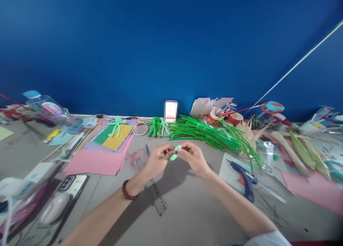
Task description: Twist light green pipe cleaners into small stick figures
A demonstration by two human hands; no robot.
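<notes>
Between my two hands, above the middle of the table, is a small light green fuzzy piece (173, 157), bent or coiled like pipe cleaner. My left hand (158, 160), with a dark red bead bracelet on its wrist, pinches it from the left. My right hand (195, 158) grips its upper part between thumb and fingers. The fingers hide part of its shape. Below my left wrist lies a clear ruler (157, 197). Beyond my hands, several small green pipe cleaner figures (158, 126) stand against the wall, and a light green figure (115, 126) lies on coloured sheets.
A bundle of green pipe cleaners (203, 131) lies behind my right hand. A blue glue gun (245, 180) rests to the right, near corn husks (302, 151). Pink paper (93, 162), a phone (71, 188), a white mouse (55, 207) and a plastic bottle (49, 106) are at left.
</notes>
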